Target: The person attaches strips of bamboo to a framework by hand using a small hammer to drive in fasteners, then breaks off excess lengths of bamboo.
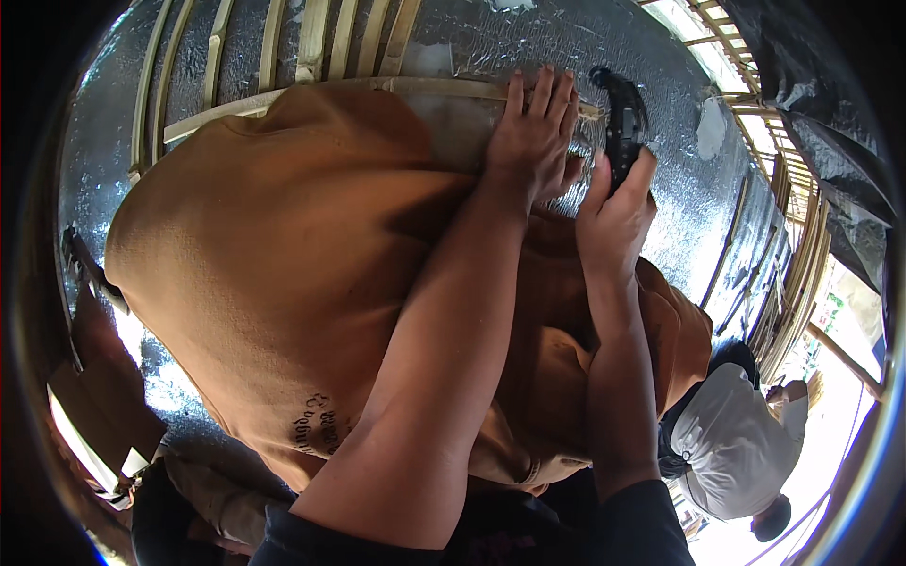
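My left hand (538, 132) lies flat with its fingers stretched out, over the right part of a long bamboo strip (453, 89). The strip runs crosswise on a silvery foil-like sheet (528, 42). Beside it, my right hand (618, 217) is closed round a curved black tool (625, 123) with small round marks along its side and a bent top end. Its exact kind cannot be made out. The tool points away from me, just right of the strip's end. Brown cloth (283, 236) spreads below my forearms and covers part of the strip.
Several bamboo slats (316, 38) stand at the far left on the foil. A person in a white top (731, 424) is bent over at the lower right. Bundled thin sticks (788, 283) and black plastic sheeting (840, 141) are on the right. Brown cardboard (99, 406) lies at left.
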